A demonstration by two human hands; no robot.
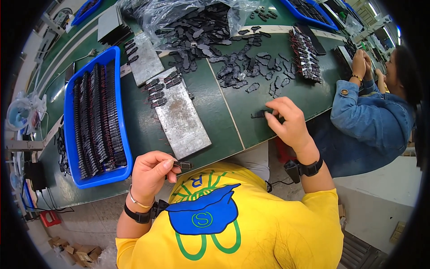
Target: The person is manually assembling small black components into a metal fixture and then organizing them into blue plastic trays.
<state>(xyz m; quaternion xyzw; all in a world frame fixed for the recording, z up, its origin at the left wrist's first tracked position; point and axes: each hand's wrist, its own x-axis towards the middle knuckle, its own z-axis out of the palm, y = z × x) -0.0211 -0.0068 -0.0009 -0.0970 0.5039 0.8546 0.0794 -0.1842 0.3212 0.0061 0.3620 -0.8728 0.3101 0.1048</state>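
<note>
My left hand (153,174), close to my body at the table's front edge, pinches a small black rectangular part (184,165) with a pale framed face. Farther right, my right hand (290,122) is over the green table, thumb and forefinger closed on a thin black piece (258,114). Between the hands lies a bare grey metal plate (186,127). On its far end sit several small black parts (156,96) like the one in my left hand. Loose flat black pieces (253,87) are scattered beyond my right hand.
A blue tray (129,154) packed with rows of black parts and red wires stands at left. A clear plastic bag (154,18) spills black pieces at the back. A stack of wired parts (307,58) stands at right. A co-worker in a denim jacket (371,112) works beside me.
</note>
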